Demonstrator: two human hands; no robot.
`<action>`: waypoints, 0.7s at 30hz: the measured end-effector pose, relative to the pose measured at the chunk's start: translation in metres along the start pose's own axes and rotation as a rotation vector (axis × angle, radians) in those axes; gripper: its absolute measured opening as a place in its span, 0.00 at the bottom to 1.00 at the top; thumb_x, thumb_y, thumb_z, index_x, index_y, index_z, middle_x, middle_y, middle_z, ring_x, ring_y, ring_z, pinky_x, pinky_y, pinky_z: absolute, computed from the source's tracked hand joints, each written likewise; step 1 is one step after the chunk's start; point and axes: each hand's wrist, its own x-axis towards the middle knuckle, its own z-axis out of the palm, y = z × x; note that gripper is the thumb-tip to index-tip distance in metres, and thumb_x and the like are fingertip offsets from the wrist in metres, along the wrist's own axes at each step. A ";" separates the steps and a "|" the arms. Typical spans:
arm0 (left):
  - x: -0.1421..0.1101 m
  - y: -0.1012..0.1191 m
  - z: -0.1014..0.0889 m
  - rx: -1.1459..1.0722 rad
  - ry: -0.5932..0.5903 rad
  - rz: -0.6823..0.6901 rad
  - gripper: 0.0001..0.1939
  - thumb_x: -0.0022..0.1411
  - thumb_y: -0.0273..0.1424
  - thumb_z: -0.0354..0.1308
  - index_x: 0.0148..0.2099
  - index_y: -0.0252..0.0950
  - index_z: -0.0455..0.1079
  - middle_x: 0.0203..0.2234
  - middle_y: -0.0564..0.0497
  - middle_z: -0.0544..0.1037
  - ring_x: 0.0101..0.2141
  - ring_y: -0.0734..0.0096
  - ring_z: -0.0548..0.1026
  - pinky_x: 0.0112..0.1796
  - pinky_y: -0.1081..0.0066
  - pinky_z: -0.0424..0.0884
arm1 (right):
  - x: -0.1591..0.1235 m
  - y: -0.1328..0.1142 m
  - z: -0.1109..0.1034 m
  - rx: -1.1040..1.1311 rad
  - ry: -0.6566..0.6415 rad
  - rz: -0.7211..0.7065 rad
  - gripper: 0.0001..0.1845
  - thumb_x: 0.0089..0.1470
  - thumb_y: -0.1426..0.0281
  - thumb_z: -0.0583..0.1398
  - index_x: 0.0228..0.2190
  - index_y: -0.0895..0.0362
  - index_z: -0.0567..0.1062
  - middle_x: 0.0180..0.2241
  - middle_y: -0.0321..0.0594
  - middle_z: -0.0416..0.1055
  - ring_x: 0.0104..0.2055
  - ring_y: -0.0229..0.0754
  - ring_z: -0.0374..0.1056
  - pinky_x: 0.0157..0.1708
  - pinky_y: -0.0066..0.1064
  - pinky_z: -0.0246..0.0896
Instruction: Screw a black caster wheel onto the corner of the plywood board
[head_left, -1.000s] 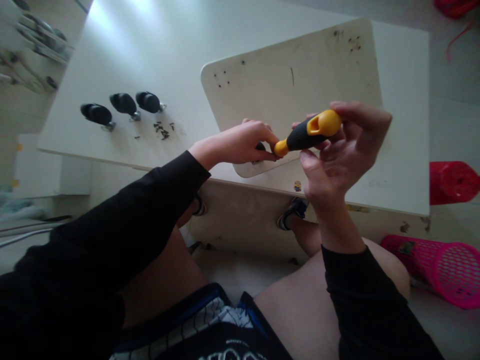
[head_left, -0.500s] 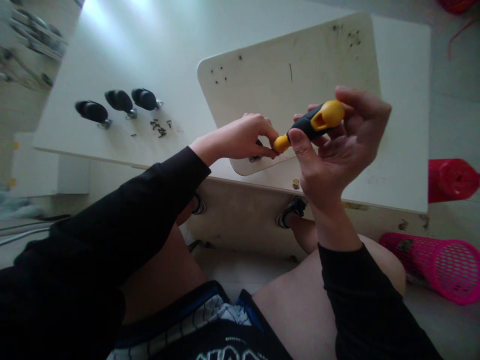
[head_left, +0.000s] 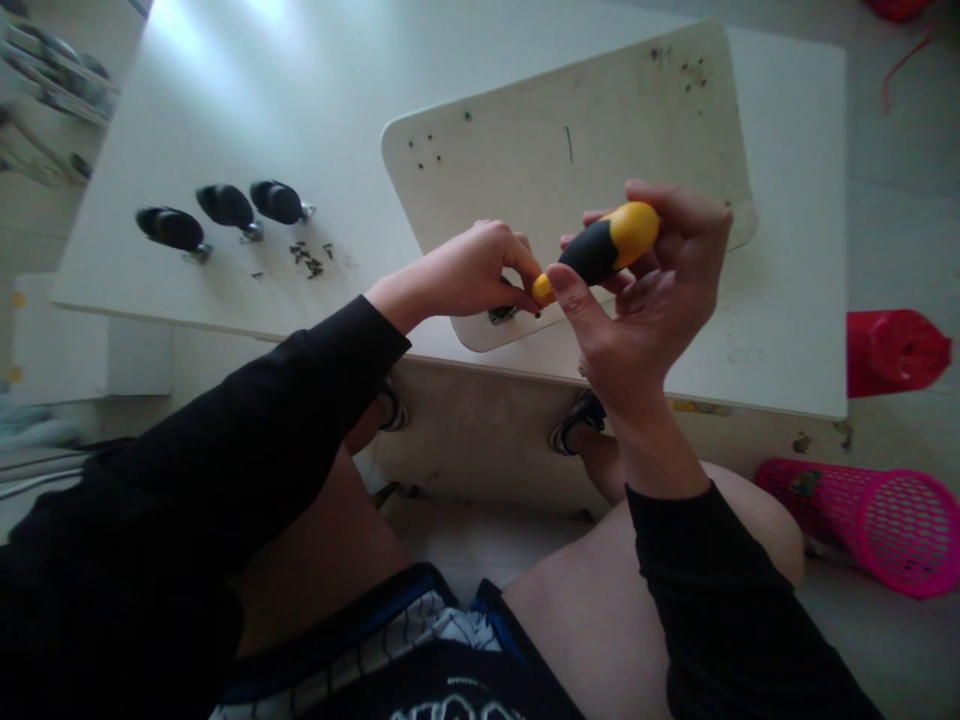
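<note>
My right hand [head_left: 645, 300] is wrapped round a black and yellow screwdriver [head_left: 600, 248], its tip pointing down-left to the near corner of a cream board [head_left: 555, 160] that lies on a white table [head_left: 225, 110]. My left hand [head_left: 472, 272] is pinched at that same corner, over a small metal fitting [head_left: 501, 314]; what its fingers hold is hidden. The screwdriver's shaft is covered by my left fingers.
Three black castor wheels [head_left: 217, 210] lie in a row at the table's left, with several small dark screws [head_left: 307, 258] beside them. A pink mesh basket [head_left: 877, 520] lies on the floor at right, a red object [head_left: 892, 350] above it. My knees are below the table.
My right hand has turned the screwdriver handle, so its yellow end hole no longer shows. Both hands stay at the board's near corner. The view has drifted slightly.
</note>
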 end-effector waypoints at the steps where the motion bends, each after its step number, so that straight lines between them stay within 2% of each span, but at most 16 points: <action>1: 0.000 0.000 0.000 0.000 0.014 -0.002 0.08 0.59 0.39 0.71 0.34 0.40 0.83 0.33 0.51 0.80 0.40 0.62 0.79 0.48 0.61 0.73 | 0.000 0.000 0.000 -0.012 0.000 -0.004 0.34 0.58 0.46 0.71 0.60 0.37 0.67 0.60 0.39 0.70 0.64 0.55 0.76 0.48 0.44 0.86; 7: 0.001 -0.004 0.006 0.012 0.108 -0.008 0.12 0.58 0.41 0.72 0.36 0.38 0.82 0.35 0.50 0.82 0.41 0.60 0.80 0.49 0.58 0.73 | 0.000 0.006 0.002 -0.043 -0.018 0.033 0.39 0.55 0.46 0.73 0.62 0.36 0.67 0.60 0.39 0.72 0.64 0.55 0.76 0.46 0.40 0.87; 11: 0.001 -0.007 0.002 -0.027 0.023 0.017 0.11 0.58 0.40 0.72 0.38 0.39 0.83 0.34 0.52 0.82 0.41 0.62 0.80 0.46 0.62 0.73 | -0.001 0.007 0.003 -0.018 -0.002 0.006 0.37 0.56 0.46 0.72 0.61 0.38 0.68 0.59 0.39 0.73 0.60 0.52 0.78 0.44 0.39 0.87; 13: 0.001 -0.007 0.001 -0.052 0.019 0.029 0.10 0.58 0.40 0.71 0.36 0.39 0.83 0.31 0.53 0.82 0.39 0.64 0.80 0.45 0.65 0.73 | -0.001 0.006 0.003 -0.036 0.005 -0.013 0.36 0.57 0.45 0.71 0.61 0.39 0.68 0.59 0.39 0.73 0.60 0.52 0.78 0.44 0.39 0.86; 18: 0.002 -0.009 0.009 -0.037 0.144 0.055 0.11 0.56 0.38 0.74 0.31 0.37 0.80 0.28 0.52 0.80 0.34 0.67 0.78 0.42 0.66 0.74 | 0.000 0.005 0.004 -0.070 0.022 -0.056 0.35 0.56 0.46 0.71 0.60 0.40 0.69 0.58 0.40 0.73 0.60 0.50 0.78 0.46 0.39 0.86; 21: 0.002 -0.010 0.010 -0.049 0.153 0.083 0.10 0.54 0.37 0.76 0.32 0.37 0.80 0.27 0.53 0.79 0.33 0.66 0.77 0.40 0.66 0.74 | -0.001 0.008 0.005 -0.059 0.033 -0.064 0.35 0.57 0.45 0.71 0.60 0.40 0.69 0.57 0.39 0.74 0.56 0.48 0.79 0.42 0.37 0.86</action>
